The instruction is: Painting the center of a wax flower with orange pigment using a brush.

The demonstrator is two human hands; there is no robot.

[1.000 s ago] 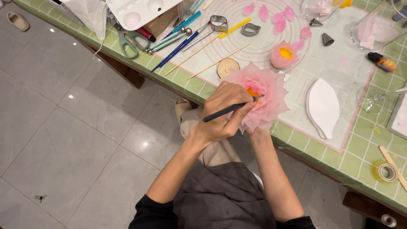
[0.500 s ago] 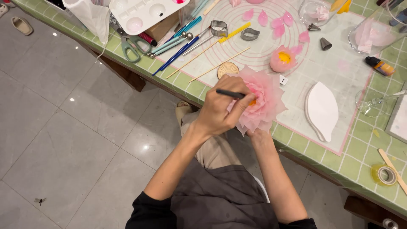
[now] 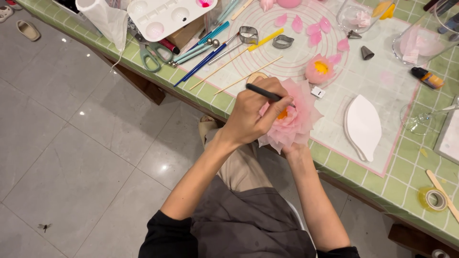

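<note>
Bare mat (image 3: 397,91) right of flower (image 3: 291,122); skewers (image 3: 234,71), cutters (image 3: 283,42) crowd left.

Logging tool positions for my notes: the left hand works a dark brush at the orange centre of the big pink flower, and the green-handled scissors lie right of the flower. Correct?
Not quite. The head view shows the green-handled scissors lying left of the big pink flower, beside the white palette. The left hand does hold the dark brush at its orange centre.

Craft workspace, likely home. Green tiled table (image 3: 382,186) holds scissors (image 3: 152,51), palette (image 3: 165,16), cutters (image 3: 248,34), tape (image 3: 432,199). Slippers (image 3: 27,29) on floor.
</note>
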